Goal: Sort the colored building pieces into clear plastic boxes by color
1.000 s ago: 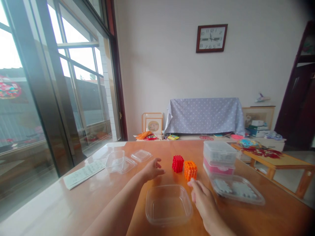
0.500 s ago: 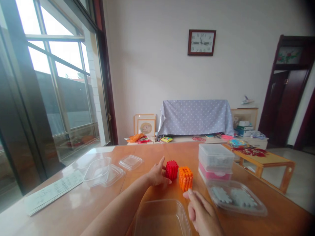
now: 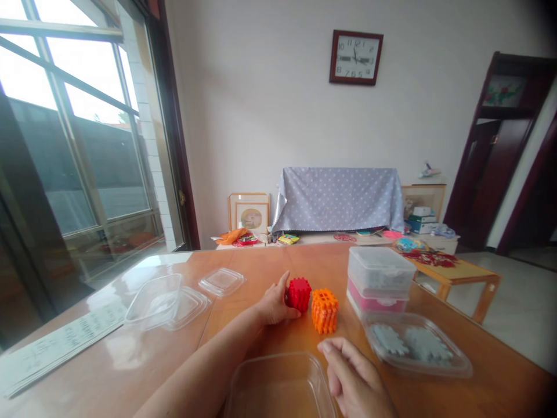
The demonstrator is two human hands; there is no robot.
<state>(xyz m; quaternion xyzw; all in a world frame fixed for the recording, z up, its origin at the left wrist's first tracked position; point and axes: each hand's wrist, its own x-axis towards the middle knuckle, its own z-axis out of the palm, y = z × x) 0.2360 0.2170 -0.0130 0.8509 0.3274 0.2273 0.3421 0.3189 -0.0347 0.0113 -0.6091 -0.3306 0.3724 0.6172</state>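
My left hand (image 3: 274, 305) reaches across the table to the left side of a red cube-shaped stack of notched pieces (image 3: 300, 295). Its thumb lies before the stack and its index finger points upward; the fingers are spread and not closed round it, and some are hidden behind it. Beside the red stack, to its right, an orange cube of interlocking notched pieces (image 3: 324, 310) stands apart. Nearer to me is my right hand (image 3: 352, 371), its fingers curled and thumb against them, with nothing visible in it. Between my forearms sits a clear plastic container (image 3: 278, 363).
Two stacked boxes (image 3: 378, 278), clear over pink, stand at the right. A clear lidded container (image 3: 418, 345) before them holds grey notched pieces. At the left lie a clear tub (image 3: 154, 302), a clear lid (image 3: 221, 281) and papers (image 3: 56, 348).
The view has shifted slightly to the right. My right hand sits a little farther from the orange cube. My left hand stays beside the red stack.
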